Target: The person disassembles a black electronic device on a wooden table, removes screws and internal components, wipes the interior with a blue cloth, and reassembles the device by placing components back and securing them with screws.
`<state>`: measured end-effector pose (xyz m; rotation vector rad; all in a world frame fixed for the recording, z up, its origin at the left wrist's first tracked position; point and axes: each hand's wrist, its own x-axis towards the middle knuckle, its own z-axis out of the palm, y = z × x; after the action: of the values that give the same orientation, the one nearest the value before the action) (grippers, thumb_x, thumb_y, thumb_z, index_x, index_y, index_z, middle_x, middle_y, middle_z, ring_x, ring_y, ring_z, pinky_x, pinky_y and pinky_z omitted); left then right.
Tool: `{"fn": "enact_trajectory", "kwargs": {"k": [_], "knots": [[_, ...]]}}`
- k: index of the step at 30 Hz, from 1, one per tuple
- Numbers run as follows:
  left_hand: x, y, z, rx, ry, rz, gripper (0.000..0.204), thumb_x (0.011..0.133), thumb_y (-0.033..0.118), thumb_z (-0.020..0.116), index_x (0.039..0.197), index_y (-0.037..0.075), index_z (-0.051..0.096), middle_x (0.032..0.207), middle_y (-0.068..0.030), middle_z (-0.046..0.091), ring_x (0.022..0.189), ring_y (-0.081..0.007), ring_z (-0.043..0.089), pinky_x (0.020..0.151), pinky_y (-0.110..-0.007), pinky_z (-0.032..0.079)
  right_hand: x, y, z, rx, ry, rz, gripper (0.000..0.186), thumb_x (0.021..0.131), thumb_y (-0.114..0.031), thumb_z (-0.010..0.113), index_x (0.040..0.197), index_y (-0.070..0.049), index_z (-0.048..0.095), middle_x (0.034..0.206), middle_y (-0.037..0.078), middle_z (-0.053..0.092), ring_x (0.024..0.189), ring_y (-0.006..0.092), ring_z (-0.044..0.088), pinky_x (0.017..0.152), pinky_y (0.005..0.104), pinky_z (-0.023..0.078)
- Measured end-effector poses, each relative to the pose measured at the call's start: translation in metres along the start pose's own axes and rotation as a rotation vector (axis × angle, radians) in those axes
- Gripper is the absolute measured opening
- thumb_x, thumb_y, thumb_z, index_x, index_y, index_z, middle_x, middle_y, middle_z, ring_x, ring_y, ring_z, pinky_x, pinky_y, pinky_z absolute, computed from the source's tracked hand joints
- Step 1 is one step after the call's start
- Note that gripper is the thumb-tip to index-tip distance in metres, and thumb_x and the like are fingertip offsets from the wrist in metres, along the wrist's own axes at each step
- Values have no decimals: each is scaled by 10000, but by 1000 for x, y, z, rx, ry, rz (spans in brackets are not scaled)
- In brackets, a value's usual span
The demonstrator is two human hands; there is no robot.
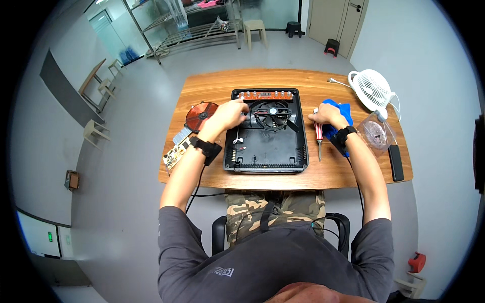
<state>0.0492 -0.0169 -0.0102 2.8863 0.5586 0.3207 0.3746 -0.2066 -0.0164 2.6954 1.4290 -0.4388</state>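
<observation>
A black open appliance housing (268, 149) lies on the wooden table in front of me. Inside it sit a black fan (273, 112) and, along the far edge, an orange circuit board (265, 95). My left hand (231, 115) reaches over the housing's left side, fingers curled close to the fan and the board's left end; what they hold, if anything, is hidden. To the right of the housing, my right hand (326, 115) has its fingers closed around the upper handle of a red-and-white screwdriver (319, 132), whose shaft points toward me. A blue cloth (344, 111) lies beneath that hand.
A copper-coloured coil disc (194, 118) and a circuit board with a heat sink (177, 153) lie at left. On the right are a white fan (373, 90), a clear plastic container (376, 132) and a black oblong case (396, 162). A loose white connector wire (237, 140) lies inside the housing.
</observation>
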Motion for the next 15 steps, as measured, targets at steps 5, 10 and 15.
{"fn": "enact_trajectory", "kwargs": {"k": [5, 10, 15], "knots": [[42, 27, 23, 41, -26, 75, 314, 834, 169, 742, 1124, 59, 690, 1147, -133, 679, 1103, -341, 652, 941, -444, 540, 12, 6, 21, 38, 51, -31, 602, 810, -562, 659, 919, 20, 768, 982, 239, 743, 950, 384, 719, 845, 439, 568], [63, 33, 39, 79, -65, 58, 378, 805, 142, 782, 1158, 54, 679, 1190, -133, 666, 1119, -345, 653, 948, -439, 548, 10, 4, 37, 50, 90, -56, 576, 789, -564, 691, 908, -6, 773, 971, 234, 744, 955, 384, 718, 841, 441, 574], [67, 26, 51, 82, -101, 50, 446, 783, 128, 811, 1198, 56, 663, 1183, -135, 671, 1120, -340, 654, 942, -431, 552, 10, 2, 43, 54, 55, -55, 565, 797, -541, 709, 924, 6, 767, 1000, 240, 738, 958, 384, 719, 836, 443, 577]]}}
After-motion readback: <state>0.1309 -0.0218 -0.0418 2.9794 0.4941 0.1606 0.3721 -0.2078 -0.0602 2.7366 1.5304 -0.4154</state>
